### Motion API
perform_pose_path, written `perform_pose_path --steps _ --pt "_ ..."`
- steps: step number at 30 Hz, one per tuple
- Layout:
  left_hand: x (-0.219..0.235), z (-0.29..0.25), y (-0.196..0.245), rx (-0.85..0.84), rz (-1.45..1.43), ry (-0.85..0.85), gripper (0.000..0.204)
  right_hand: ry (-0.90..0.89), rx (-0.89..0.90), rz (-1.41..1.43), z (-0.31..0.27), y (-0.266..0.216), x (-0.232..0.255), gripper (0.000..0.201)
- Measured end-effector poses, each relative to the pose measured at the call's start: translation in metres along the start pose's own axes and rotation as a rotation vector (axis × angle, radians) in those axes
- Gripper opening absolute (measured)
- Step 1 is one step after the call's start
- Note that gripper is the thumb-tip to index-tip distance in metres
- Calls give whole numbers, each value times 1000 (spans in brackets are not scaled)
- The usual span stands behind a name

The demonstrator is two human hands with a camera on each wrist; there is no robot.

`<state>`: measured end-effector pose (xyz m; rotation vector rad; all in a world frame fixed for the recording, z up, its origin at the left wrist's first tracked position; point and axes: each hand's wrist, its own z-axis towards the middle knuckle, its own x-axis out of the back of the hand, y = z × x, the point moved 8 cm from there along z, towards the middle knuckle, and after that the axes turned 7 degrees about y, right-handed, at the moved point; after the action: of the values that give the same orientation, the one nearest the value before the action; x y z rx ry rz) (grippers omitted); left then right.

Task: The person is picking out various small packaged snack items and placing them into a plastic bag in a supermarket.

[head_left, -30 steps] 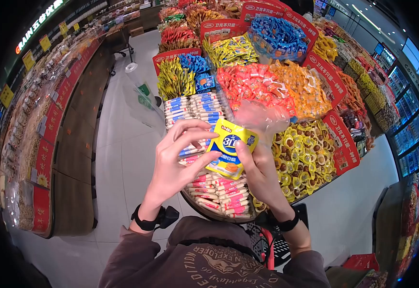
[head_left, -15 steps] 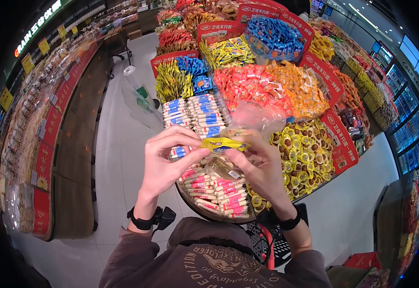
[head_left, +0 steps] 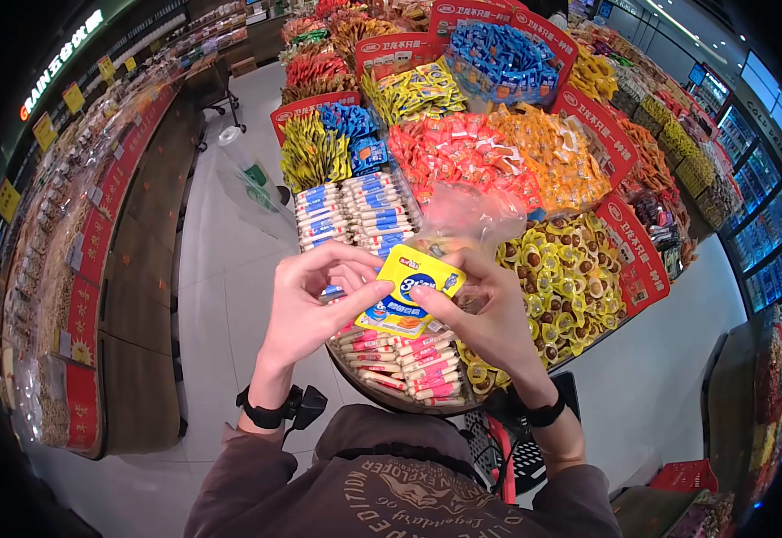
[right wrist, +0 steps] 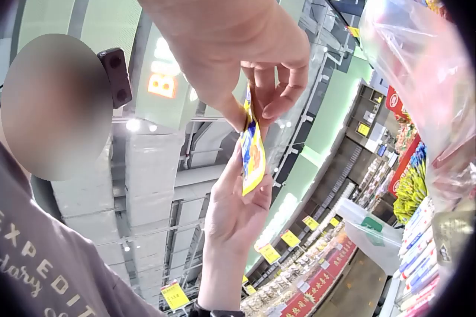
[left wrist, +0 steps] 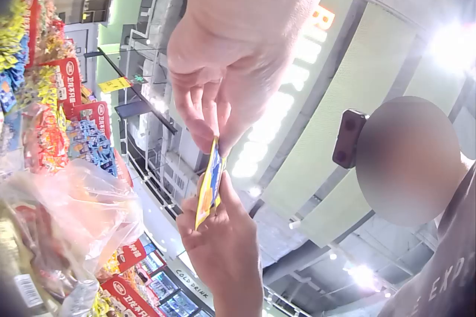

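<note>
Half a second back the packet (head_left: 409,289) was tipped edge-on to the head camera, and now it's flipped back so its yellow face with the blue logo shows again, tilted a bit to the left. Both hands sit slightly lower in view than before too.

So the left hand (head_left: 312,305) pinches the packet's left edge, thumb pressed on the front and fingers curled behind. Right hand (head_left: 489,314) does the same on the right edge, thumb tip on the front near the bottom corner. Packet hangs in the air between them, in front of the chest, over the near rim of the display. From the left wrist view it shows as a thin yellow sliver (left wrist: 209,183) clamped between fingertips from above and below. Same in the right wrist view (right wrist: 251,155), held edge-on.

A clear plastic bag (head_left: 467,215) also hangs off the right hand, just behind the packet, bunched and crinkly with a few things in it. Can't tell exactly which fingers hold it.

Below the hands is a round tiered snack stand (head_left: 462,152): pink and blue stick packs (head_left: 404,363) right under the packet, yellow-brown candies (head_left: 565,278) on the right, red and orange ones higher up. Grey floor (head_left: 220,269) on the left.
</note>
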<state>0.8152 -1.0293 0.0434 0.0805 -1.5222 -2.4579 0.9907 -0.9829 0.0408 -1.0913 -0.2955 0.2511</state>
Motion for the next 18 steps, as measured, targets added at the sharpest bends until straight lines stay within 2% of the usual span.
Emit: perform_pose_path --steps 1,2,3,4,6,7,8,9,11,12,13,14,15,17,18 --pt "-6 2 -3 -6 53 -54 22 13 -2 -2 -1 3 6 19" --pt "-9 4 -4 -5 51 -63 22 -26 -89 51 -4 11 7 19" --pt "-11 4 -6 -8 94 -86 17 -73 -173 104 -6 18 6 18" --pt "-16 7 -8 -11 134 -121 12 -61 -176 103 -7 19 13 18" --pt "-28 22 -19 48 90 -125 13 -19 -197 -186 -10 25 34 19" --pt "-36 31 -32 121 46 -132 15 97 -211 -9 -9 17 49 21" --pt "-40 41 -40 16 143 -162 20 113 -121 -44 -9 18 58 23" --pt "-42 55 -41 15 143 -161 20 119 -18 -79 -5 18 65 25" --pt "-57 74 -47 -8 350 -223 25 277 -151 -17 1 13 105 29" --pt "-60 85 -51 -8 350 -223 25 236 -146 -81 2 14 106 34" --pt "-67 92 -53 -80 386 -255 27 234 -148 -82 6 16 115 34" --pt "-75 98 -56 -151 425 -284 29 287 -117 -36 14 16 131 36" --pt "-78 107 -62 -154 429 -279 29 339 -82 11 24 15 145 37" --pt "-98 116 -70 -198 469 -412 33 418 -132 -50 42 15 163 39" --pt "-104 118 -70 -185 493 -426 28 408 -85 -27 52 14 167 36"
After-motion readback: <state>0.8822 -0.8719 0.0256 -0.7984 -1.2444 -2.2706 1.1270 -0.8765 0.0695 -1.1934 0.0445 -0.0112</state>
